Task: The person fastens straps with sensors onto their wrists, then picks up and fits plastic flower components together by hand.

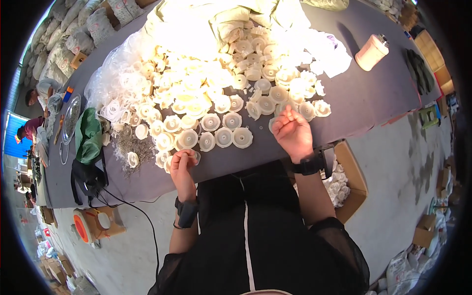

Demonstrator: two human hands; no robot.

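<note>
Left hand pinches a pale ring near the table's near edge; right hand has its fingertips drawn together beside the right-hand cups, and from my end I can't tell whether they grip anything. White cups heap across the middle, below a sack slumped far off in glare. Near right, I see an open box of white pieces on the floor. Left of the heap lies a clear bag; farther left, an oval tray, contents unclear. Far right, a pink bottle leans.
</note>
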